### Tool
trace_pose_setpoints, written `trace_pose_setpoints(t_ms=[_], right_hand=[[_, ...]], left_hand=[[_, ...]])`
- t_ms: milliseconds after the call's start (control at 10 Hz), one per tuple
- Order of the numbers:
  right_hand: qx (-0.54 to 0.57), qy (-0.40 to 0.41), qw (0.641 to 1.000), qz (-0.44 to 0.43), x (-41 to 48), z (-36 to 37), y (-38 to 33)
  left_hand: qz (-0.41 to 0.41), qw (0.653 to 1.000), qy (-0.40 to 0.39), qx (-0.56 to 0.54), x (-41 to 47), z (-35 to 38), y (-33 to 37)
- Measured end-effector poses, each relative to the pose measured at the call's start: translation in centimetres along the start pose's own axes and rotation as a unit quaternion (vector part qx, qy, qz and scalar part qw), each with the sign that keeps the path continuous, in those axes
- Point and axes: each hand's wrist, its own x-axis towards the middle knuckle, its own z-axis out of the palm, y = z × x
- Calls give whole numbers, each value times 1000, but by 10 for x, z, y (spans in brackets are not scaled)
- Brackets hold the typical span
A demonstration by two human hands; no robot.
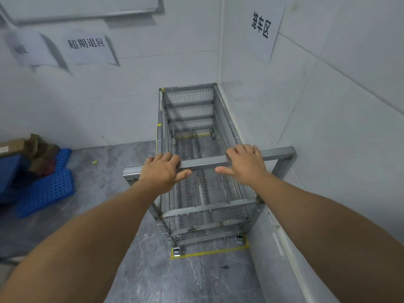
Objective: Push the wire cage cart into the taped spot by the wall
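Head view: cart (196,136) in white-walled corner, grey marbled floor (135,259); fingers (166,158) spread on handle (203,164).

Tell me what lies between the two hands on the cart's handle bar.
In the head view, only a bare stretch of the grey handle bar lies between the left hand and the right hand.

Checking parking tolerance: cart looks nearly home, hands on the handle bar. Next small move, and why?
Probably a short nudge forward, then let go. The near-left caster sits on the yellow tape line rather than inside it, while the wire cage cart looks already tucked into the corner along the right wall. Left hand and right hand rest on the handle bar.
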Motion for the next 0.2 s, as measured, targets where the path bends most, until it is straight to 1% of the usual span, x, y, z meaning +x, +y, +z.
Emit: trace_pose_setpoints(t_ms=[100, 200], right_hand=[[33, 40, 998, -20, -15, -4, -10], [51, 56, 997, -25, -26, -9, -24]], left_hand=[[9, 999, 32, -19, -20, -9, -3], [14, 998, 59, -24, -37, -15, -6]])
